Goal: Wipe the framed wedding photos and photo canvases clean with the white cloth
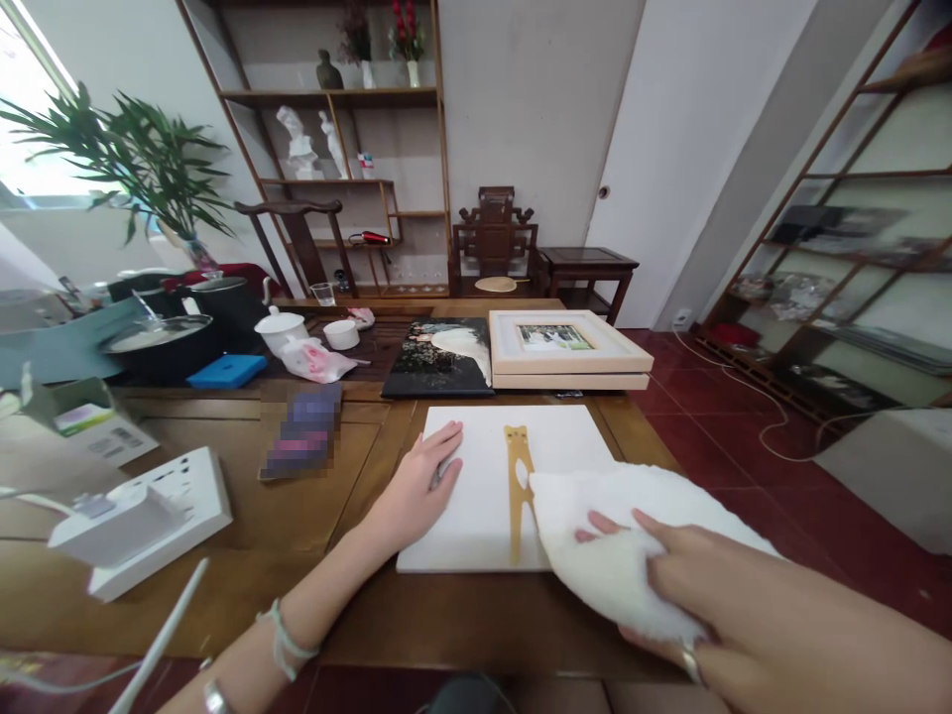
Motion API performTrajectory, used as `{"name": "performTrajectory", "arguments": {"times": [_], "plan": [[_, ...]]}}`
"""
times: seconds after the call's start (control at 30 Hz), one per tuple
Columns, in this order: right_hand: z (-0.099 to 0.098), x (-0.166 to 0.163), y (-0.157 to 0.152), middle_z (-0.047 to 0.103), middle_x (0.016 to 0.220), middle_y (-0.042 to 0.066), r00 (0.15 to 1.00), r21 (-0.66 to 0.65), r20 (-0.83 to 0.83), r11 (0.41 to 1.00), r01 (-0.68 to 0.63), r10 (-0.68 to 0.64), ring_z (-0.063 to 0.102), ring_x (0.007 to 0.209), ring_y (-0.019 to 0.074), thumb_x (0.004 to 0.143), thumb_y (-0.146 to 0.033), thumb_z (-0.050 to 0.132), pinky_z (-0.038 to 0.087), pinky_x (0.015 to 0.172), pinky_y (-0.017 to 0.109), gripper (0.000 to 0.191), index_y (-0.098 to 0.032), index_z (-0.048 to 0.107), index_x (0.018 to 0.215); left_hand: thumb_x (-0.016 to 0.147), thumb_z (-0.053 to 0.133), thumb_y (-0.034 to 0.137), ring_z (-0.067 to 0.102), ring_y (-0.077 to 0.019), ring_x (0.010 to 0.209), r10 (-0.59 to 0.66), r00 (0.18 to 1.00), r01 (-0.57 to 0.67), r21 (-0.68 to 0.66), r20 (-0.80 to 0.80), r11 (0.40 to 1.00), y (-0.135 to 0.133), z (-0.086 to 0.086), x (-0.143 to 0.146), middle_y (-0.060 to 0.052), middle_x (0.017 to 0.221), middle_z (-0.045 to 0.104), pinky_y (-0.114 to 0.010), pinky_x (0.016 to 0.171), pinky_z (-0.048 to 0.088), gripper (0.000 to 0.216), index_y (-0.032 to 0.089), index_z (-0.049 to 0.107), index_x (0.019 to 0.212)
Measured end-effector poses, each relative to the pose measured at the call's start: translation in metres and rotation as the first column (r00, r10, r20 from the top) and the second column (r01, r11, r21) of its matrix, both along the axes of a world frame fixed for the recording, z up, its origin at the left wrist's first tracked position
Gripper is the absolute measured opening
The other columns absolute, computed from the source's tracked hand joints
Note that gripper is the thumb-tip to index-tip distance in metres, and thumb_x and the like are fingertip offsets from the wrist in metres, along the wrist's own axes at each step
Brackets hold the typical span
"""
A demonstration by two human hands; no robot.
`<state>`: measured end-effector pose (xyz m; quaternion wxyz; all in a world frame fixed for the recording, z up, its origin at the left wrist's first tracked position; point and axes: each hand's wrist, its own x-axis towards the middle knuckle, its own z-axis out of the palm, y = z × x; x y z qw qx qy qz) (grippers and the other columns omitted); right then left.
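Left hand [422,488] rests open on white board [472,531]; right hand [691,585] grips white cloth [587,565].
Work seems partway: yellow cat shape [516,506] lies between the hands, cloth not yet set down.

White fluffy cloth [617,570] covers the lower right corner of the white board [474,526]. Right hand [699,575]: fingers partly lost in the cloth's folds, forearm cut by the right edge. Left hand [417,488] hides part of the board's left side (something greyish under the palm, cannot tell what); forearm leaves at the bottom. Purple item [301,431] pixelated, unreadable. Framed photo [556,337]: details too small. Leafy plant [153,149] clipped at left. Dark shape [468,696] cut off below, unidentifiable.
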<state>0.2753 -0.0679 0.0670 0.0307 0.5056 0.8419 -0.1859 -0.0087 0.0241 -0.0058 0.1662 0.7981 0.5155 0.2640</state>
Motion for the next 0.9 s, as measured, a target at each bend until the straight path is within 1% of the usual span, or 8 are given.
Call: {"name": "performTrajectory", "arguments": {"times": [0.07,0.2,0.3,0.4,0.53,0.63,0.77,0.9], "plan": [[0.000,-0.002,0.013,0.064,0.085,0.006,0.998,0.021,-0.013,0.998,0.058,-0.058,0.059,0.075,0.0215,0.082,-0.030,0.049,0.043,0.066,0.030,0.016,-0.021,0.060,0.075,0.089,0.037,0.031,0.039,-0.0229,0.131,-0.007,1.000,0.007,-0.001,0.003,1.000,0.000,0.000,0.000,-0.011,0.140,0.045,-0.046,0.112,0.024,0.045,0.013,0.051,0.128],[-0.005,-0.020,0.064,0.062,0.081,0.009,0.988,0.136,-0.069,0.980,0.146,-0.137,0.059,0.070,0.0213,0.086,-0.050,0.041,0.042,0.061,0.030,0.037,-0.019,0.056,0.072,0.090,0.037,0.031,0.037,-0.0233,0.132,-0.014,1.000,0.014,-0.004,-0.001,1.000,0.000,0.000,-0.001,-0.010,0.140,0.045,-0.048,0.112,0.023,0.044,0.015,0.051,0.129],[-0.012,-0.040,0.097,0.064,0.081,0.013,0.991,0.264,-0.068,0.956,0.130,-0.116,0.061,0.074,0.0249,0.090,-0.045,0.036,0.043,0.064,0.033,0.039,-0.017,0.058,0.074,0.090,0.036,0.031,0.036,-0.0232,0.133,-0.012,1.000,0.012,-0.017,-0.004,1.000,0.000,0.000,-0.001,-0.011,0.141,0.044,-0.047,0.112,0.022,0.045,0.014,0.050,0.129],[-0.022,-0.056,0.110,0.068,0.087,0.016,0.996,0.389,-0.063,0.918,0.075,-0.055,0.061,0.092,0.0306,0.092,-0.032,0.034,0.042,0.082,0.040,0.036,-0.013,0.063,0.079,0.090,0.036,0.032,0.036,-0.0238,0.133,-0.015,1.000,0.015,-0.020,0.002,1.000,0.000,0.001,-0.001,-0.011,0.141,0.043,-0.048,0.112,0.021,0.045,0.013,0.050,0.129],[-0.030,-0.059,0.087,0.061,0.120,0.020,0.997,0.369,-0.043,0.929,-0.043,0.064,0.036,0.130,0.0333,0.084,-0.018,0.043,0.026,0.104,0.049,0.025,-0.010,0.065,0.091,0.090,0.037,0.031,0.038,-0.0234,0.132,-0.021,1.000,0.021,0.000,0.009,1.000,0.000,0.001,-0.001,-0.011,0.140,0.045,-0.048,0.112,0.022,0.044,0.014,0.051,0.128],[-0.025,-0.055,0.048,0.041,0.139,0.023,0.987,0.249,-0.015,0.957,-0.152,0.161,0.021,0.137,0.0352,0.073,-0.010,0.048,0.022,0.107,0.055,0.024,-0.008,0.067,0.087,0.090,0.036,0.030,0.039,-0.0225,0.131,-0.013,1.000,0.013,0.003,0.010,1.000,0.000,0.000,-0.001,-0.011,0.140,0.045,-0.046,0.112,0.022,0.044,0.013,0.052,0.128],[-0.015,-0.054,0.011,0.037,0.143,0.019,0.958,0.133,-0.040,0.952,-0.275,0.283,0.020,0.136,0.0374,0.066,-0.011,0.053,0.018,0.107,0.059,0.023,-0.012,0.070,0.083,0.090,0.037,0.032,0.039,-0.0233,0.131,0.001,1.000,-0.001,-0.003,0.010,1.000,0.000,0.000,-0.001,-0.011,0.139,0.046,-0.046,0.112,0.023,0.044,0.014,0.053,0.127],[-0.017,-0.054,0.028,0.045,0.137,0.019,0.959,0.219,-0.109,0.947,-0.235,0.264,0.029,0.134,0.0311,0.071,-0.013,0.052,0.024,0.109,0.048,0.025,-0.011,0.069,0.088,0.090,0.037,0.033,0.038,-0.0241,0.131,-0.020,1.000,0.020,-0.003,0.008,1.000,0.000,0.000,-0.001,-0.011,0.139,0.047,-0.046,0.112,0.022,0.044,0.014,0.054,0.125]]}}
